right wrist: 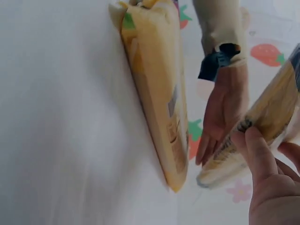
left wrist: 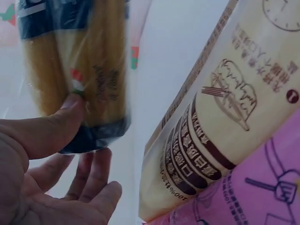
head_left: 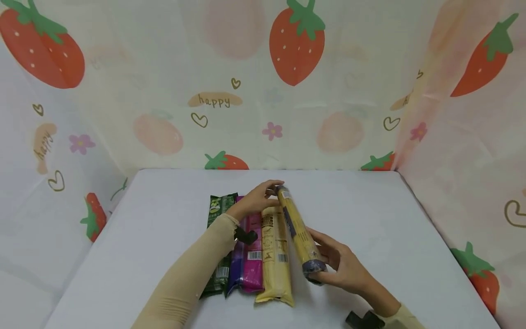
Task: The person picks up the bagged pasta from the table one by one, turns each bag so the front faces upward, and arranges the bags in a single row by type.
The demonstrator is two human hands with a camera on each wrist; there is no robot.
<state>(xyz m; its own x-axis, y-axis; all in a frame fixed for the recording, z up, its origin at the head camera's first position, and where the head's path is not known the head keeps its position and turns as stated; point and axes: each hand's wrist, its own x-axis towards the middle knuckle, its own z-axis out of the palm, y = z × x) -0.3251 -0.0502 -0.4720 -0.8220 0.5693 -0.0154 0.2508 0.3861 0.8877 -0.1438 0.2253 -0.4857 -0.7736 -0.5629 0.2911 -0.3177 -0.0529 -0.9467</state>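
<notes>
White surface [head_left: 361,205] below, my left grip [head_left: 255,197] pinches the far end and my right grip [head_left: 344,269] clasps the near end of the yellow pack [head_left: 297,226], tilted aloft just right of the cream packet [head_left: 274,249], which it could knock if either grip loosens.

"happy" on backdrop [head_left: 255,98]; "100%", circled "1" on cream packet [left wrist: 225,103].

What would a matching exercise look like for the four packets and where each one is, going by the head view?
1. Green packet
2. Pink packet
3. Cream packet
4. Blue-ended packet

A. Right end of the row
B. Raised, with the right hand holding it
C. Left end of the row
D. Middle of the row

Pairs: 1-C, 2-D, 3-A, 4-B
</notes>
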